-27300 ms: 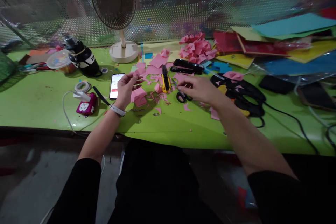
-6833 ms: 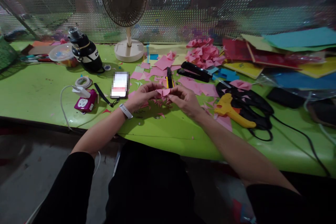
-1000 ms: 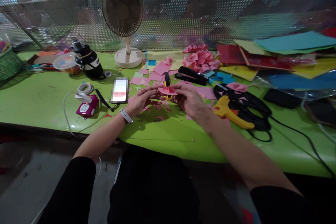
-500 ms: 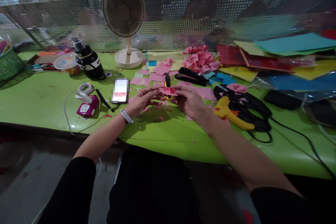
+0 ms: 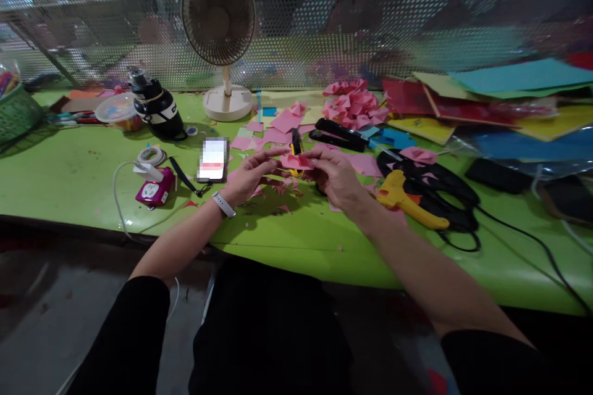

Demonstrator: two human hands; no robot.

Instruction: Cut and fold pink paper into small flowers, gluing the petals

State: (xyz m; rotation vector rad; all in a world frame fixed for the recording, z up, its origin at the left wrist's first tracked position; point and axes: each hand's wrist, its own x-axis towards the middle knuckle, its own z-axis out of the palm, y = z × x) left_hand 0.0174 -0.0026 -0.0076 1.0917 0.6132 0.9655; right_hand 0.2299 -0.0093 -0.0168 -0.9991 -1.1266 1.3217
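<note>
Both my hands meet above the middle of the green table [image 5: 69,166] and pinch one small folded pink paper piece [image 5: 296,162] between them. My left hand [image 5: 252,174], with a white wristband, grips its left end. My right hand [image 5: 336,176] grips its right end with closed fingertips. Pink paper scraps [image 5: 282,188] lie on the table under the hands. A yellow-and-black utility knife [image 5: 295,139] lies just behind the paper.
A phone [image 5: 212,158] lies left of my hands, beside a pink plug adapter [image 5: 154,186] and tape roll [image 5: 149,155]. A fan [image 5: 221,31] and black bottle [image 5: 155,108] stand behind. Folded pink pieces [image 5: 353,102], a black stapler [image 5: 338,133], a yellow glue gun [image 5: 407,197] and coloured paper sheets [image 5: 509,92] lie right.
Over the last second my hands stayed together on the pink paper piece and shifted only slightly. Long before, my hands were apart, the right one reaching near the scissors.
</note>
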